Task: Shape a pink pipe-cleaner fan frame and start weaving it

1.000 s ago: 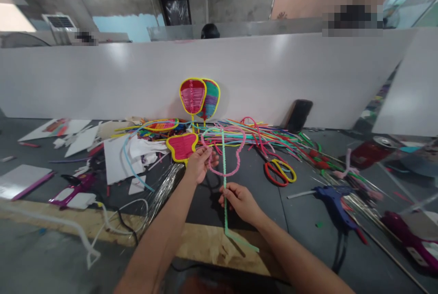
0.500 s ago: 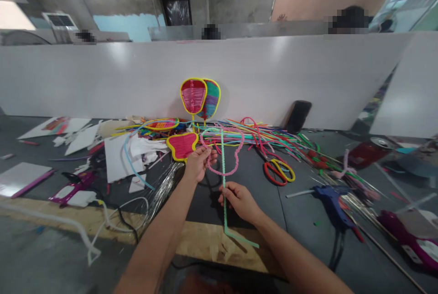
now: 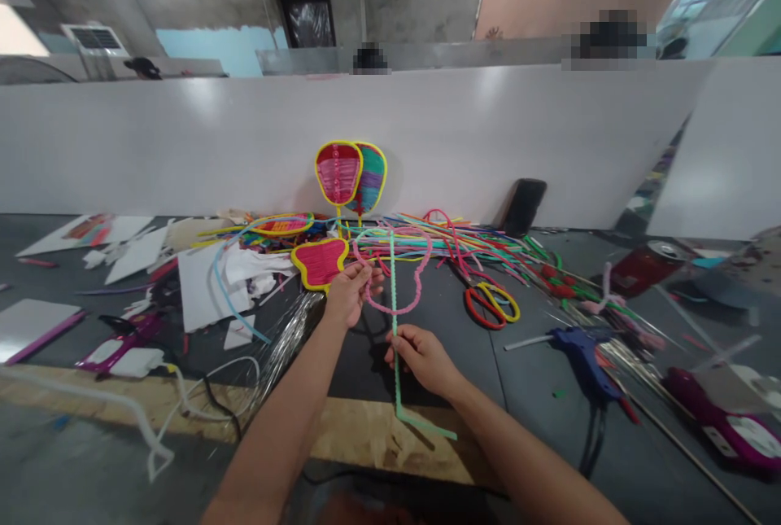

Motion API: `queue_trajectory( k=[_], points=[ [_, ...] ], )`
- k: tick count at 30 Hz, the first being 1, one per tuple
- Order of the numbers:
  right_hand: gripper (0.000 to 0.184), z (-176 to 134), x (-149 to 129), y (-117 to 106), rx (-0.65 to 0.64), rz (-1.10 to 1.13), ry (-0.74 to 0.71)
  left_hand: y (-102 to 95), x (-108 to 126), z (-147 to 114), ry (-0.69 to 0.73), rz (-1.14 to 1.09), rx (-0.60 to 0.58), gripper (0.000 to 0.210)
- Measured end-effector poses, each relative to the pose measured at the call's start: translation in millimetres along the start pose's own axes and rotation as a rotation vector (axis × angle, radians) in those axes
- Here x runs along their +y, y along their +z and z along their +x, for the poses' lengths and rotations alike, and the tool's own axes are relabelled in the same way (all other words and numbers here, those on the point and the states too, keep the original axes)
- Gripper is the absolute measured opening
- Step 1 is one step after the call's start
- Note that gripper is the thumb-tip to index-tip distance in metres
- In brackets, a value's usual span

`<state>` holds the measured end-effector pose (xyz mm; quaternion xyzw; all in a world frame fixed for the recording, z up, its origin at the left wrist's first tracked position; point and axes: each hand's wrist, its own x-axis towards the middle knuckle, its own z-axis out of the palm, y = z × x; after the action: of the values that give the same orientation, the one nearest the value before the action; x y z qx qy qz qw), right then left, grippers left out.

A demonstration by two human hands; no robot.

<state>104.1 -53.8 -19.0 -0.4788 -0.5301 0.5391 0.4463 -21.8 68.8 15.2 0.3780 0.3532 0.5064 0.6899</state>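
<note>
My left hand [image 3: 352, 290] pinches the left side of a pink pipe-cleaner frame [image 3: 421, 290], bent into a wavy closed outline. A twisted mint-green pipe cleaner [image 3: 395, 382] runs upright across the middle of this frame and bends off to the right at its lower end. Below the frame, my right hand [image 3: 421, 358] is closed around that green stem. Just behind my left hand lies a yellow-edged fan [image 3: 320, 263] filled with pink-red pipe cleaner. Two more finished fans, one pink and red [image 3: 338, 172] and one teal and purple [image 3: 373, 177], lean on the white partition.
Loose coloured pipe cleaners [image 3: 464, 242] spread along the partition [image 3: 244, 142]. To the right are scissors [image 3: 493, 305], a phone [image 3: 525, 206], a blue glue gun [image 3: 582, 358] and a red can [image 3: 650, 266]. White paper [image 3: 211, 289] and silver wires [image 3: 286, 338] lie left.
The whole view has shifted slightly, so things appear a little further left. Both hands keep the same hold on the pink frame and green stem.
</note>
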Motion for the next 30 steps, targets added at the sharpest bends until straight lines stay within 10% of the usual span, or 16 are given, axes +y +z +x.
queue_trajectory(
  k=[7, 15, 30],
  points=[
    [0.027, 1.4, -3.4, -5.6, 0.123, 0.106, -0.014, 2.0, -0.9, -7.3, -0.174, -0.110, -0.127, 0.040],
    [0.027, 4.3, -8.5, -21.4, 0.229, 0.113, -0.129, 18.0, -25.9, -33.8, -0.314, 0.175, -0.534, 0.035],
    [0.040, 0.9, -12.8, -12.9, -0.075, 0.302, 0.090, 33.8, 2.9, -18.8, -0.009, 0.159, -0.129, 0.020]
  ],
)
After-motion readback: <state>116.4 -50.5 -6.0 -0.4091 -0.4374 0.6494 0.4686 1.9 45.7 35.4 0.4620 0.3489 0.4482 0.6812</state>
